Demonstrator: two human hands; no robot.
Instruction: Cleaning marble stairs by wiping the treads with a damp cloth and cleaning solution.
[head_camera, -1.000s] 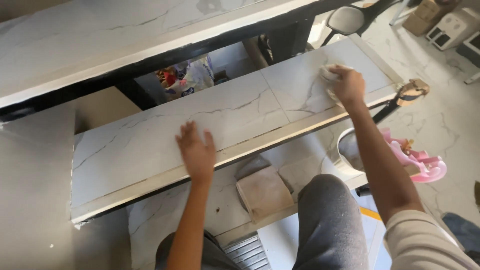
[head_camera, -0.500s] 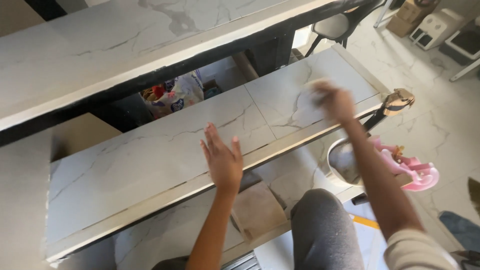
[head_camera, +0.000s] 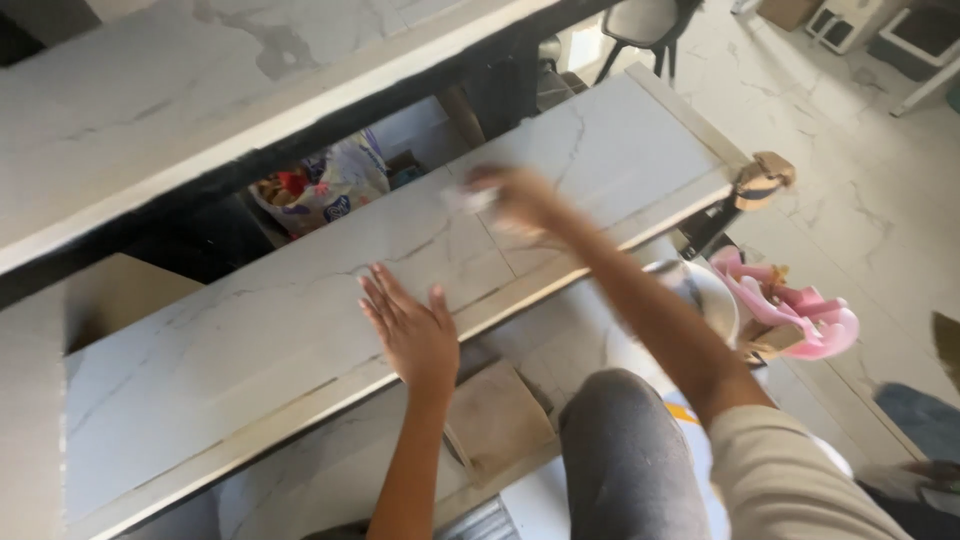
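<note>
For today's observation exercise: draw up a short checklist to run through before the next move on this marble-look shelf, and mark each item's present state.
1. Left hand flat on the shelf, fingers spread: ok.
2. Right hand over the shelf's surface: ok.
3. Pale cloth under the right hand, grip firm: cannot tell, motion blur.
4. Folded brown cloth lies on the lower ledge, off the shelf: ok.
5. Pink plastic item sits apart from both hands: ok.
</note>
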